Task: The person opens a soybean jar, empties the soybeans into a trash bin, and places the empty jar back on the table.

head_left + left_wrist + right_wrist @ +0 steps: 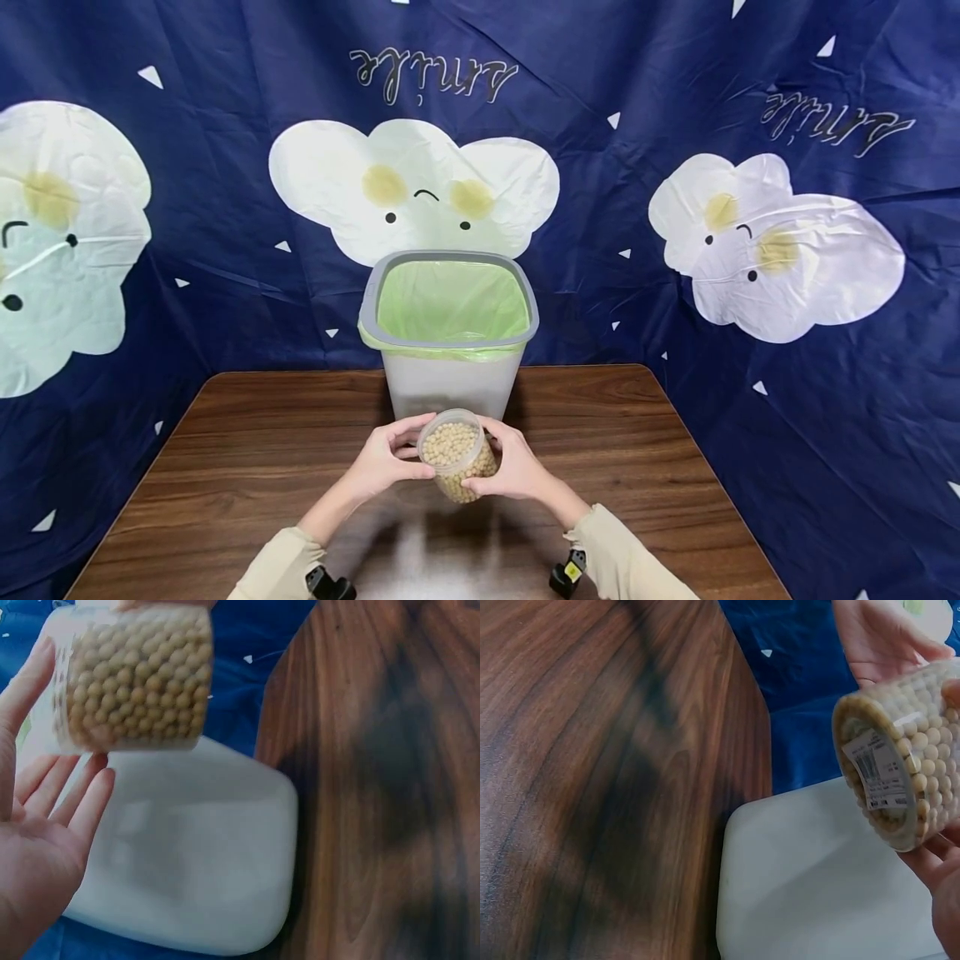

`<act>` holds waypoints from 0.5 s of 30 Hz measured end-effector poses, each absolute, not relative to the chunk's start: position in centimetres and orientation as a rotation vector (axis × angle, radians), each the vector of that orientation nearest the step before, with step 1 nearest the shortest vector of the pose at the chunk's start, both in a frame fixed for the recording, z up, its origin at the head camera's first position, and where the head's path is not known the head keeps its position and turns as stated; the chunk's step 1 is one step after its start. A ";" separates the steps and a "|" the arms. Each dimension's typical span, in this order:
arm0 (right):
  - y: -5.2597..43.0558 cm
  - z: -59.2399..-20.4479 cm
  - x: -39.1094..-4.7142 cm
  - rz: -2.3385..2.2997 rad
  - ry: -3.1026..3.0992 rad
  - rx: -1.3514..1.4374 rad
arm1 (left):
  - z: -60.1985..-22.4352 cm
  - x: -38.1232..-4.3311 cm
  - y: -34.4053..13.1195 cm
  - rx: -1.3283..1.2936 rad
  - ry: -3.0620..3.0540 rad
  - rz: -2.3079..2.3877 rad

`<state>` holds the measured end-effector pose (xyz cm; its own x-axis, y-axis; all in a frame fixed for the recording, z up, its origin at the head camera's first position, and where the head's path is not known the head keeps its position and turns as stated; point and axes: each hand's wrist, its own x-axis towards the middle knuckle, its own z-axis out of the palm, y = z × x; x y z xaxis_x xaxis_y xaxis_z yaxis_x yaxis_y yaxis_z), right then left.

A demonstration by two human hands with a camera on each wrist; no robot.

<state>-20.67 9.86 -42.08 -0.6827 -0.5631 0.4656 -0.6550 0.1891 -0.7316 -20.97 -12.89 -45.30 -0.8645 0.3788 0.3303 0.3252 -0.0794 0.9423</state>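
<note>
A clear plastic jar (468,482) full of small round beige beans is held between both hands, tilted, above the table's middle. Its round top faces up and toward the bin; beans show through it, and I cannot tell whether a clear lid covers it. The left hand (382,458) grips the jar's rim end with thumb and fingers. Around the jar's right side and lower body, the right hand (517,462) holds it with the thumb in front. A printed barcode label (877,772) is stuck on the jar's base in the right wrist view.
Just beyond the hands a white bin (450,379) with a grey rim (450,343) and a green liner bag (453,300) stands on the brown wooden table (247,467). Blue cloth (600,317) with cloud prints hangs behind and at both sides.
</note>
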 end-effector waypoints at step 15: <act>10.3 -42.4 -20.8 1.613 -2.351 1.020 | -45.0 -20.4 -11.4 0.632 2.149 2.290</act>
<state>-20.79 10.30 -42.39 -0.7673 -0.4614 0.4454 -0.5817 0.2082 -0.7863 -20.40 -11.38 -45.03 -0.9202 0.2207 0.3233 0.3087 -0.0987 0.9460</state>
